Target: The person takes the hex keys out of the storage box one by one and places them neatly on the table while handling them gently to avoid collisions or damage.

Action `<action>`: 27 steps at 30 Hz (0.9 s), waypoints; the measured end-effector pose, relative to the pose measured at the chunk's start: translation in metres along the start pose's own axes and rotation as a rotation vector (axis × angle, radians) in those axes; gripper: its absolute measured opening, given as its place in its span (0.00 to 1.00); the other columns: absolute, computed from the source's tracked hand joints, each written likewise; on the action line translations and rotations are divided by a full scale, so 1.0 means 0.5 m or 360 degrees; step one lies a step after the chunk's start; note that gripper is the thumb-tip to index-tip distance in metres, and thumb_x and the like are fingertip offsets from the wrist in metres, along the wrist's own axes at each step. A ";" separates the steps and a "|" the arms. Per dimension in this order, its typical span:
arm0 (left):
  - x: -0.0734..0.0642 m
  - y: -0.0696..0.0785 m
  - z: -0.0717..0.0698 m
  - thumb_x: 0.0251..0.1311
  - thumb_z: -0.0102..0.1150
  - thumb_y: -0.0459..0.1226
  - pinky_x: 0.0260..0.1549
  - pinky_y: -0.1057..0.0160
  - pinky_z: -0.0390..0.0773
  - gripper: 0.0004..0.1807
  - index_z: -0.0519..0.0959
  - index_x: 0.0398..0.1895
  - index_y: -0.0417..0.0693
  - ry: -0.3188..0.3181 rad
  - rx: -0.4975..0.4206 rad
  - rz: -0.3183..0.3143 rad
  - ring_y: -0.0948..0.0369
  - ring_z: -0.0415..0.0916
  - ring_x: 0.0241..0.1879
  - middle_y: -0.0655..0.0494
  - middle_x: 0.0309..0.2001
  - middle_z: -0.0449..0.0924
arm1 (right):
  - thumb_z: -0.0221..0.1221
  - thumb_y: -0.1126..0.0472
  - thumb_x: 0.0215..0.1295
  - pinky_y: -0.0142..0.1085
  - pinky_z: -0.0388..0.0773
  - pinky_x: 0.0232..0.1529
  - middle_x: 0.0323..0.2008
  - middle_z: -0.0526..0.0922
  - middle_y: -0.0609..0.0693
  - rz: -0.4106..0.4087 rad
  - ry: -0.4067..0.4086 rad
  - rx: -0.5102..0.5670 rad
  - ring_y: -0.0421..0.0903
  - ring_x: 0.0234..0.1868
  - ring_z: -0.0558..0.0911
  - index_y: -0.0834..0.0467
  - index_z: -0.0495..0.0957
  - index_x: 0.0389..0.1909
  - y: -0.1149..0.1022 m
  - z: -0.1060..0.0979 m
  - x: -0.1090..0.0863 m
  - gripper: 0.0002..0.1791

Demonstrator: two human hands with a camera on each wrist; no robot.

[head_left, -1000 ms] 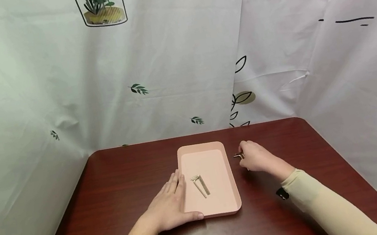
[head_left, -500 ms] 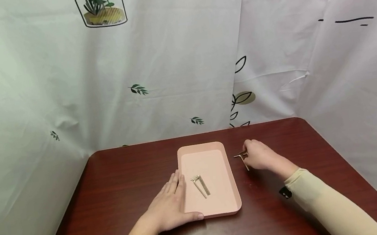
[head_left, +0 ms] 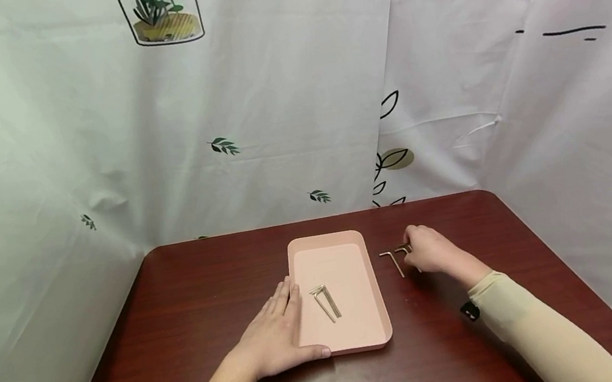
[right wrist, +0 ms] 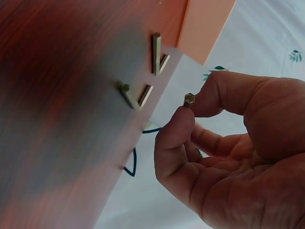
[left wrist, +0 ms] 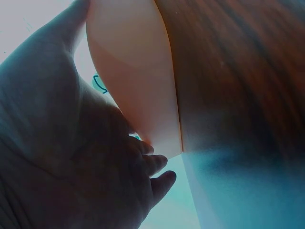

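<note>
Keys in tray, left hand touching it, fingers straight, right hand right of it, fingers pinching hex key

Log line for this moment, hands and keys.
left hand: at tray edge | right hand: pinching hex key | tray: loose keys inside | table: two keys

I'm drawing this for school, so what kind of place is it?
It looks like a small curtained-off work corner, probably indoors: white printed cloth hangs behind and beside a reddish-brown table, where a pink tray holds L-shaped hex keys.
</note>
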State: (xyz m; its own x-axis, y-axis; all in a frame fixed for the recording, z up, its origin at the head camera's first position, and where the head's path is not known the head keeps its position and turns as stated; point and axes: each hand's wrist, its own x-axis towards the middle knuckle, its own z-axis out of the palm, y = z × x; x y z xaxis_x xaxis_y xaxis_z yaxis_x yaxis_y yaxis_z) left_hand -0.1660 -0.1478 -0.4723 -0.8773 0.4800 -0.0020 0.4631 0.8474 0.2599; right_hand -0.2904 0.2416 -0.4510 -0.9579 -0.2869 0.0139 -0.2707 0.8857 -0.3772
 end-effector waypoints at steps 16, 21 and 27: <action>-0.001 0.000 0.000 0.58 0.61 0.81 0.83 0.40 0.60 0.77 0.51 0.88 0.28 0.0002 -0.0023 -0.0009 0.38 0.47 0.88 0.29 0.88 0.44 | 0.70 0.62 0.50 0.48 0.81 0.38 0.32 0.82 0.51 -0.0018 0.0092 -0.0083 0.51 0.34 0.80 0.60 0.80 0.42 0.213 0.120 0.105 0.17; -0.001 0.001 -0.001 0.58 0.61 0.81 0.83 0.41 0.60 0.77 0.51 0.88 0.29 -0.0001 -0.0023 -0.0013 0.38 0.47 0.88 0.29 0.88 0.44 | 0.69 0.63 0.53 0.49 0.81 0.39 0.33 0.82 0.54 0.0011 0.0018 -0.0073 0.52 0.34 0.80 0.63 0.80 0.43 0.170 0.077 0.079 0.17; -0.001 0.000 0.000 0.58 0.61 0.81 0.83 0.40 0.60 0.77 0.51 0.88 0.29 -0.0001 -0.0022 -0.0013 0.38 0.47 0.88 0.29 0.88 0.43 | 0.69 0.62 0.54 0.48 0.81 0.38 0.33 0.82 0.53 0.0004 0.0015 -0.0059 0.52 0.33 0.80 0.62 0.79 0.43 0.230 0.110 0.105 0.17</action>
State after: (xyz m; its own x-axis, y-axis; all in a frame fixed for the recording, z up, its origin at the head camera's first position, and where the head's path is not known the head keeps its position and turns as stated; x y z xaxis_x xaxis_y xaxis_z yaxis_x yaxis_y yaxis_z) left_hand -0.1655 -0.1479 -0.4725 -0.8809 0.4732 -0.0046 0.4541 0.8481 0.2730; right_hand -0.3668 0.3082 -0.5447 -0.9594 -0.2813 0.0219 -0.2715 0.8993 -0.3428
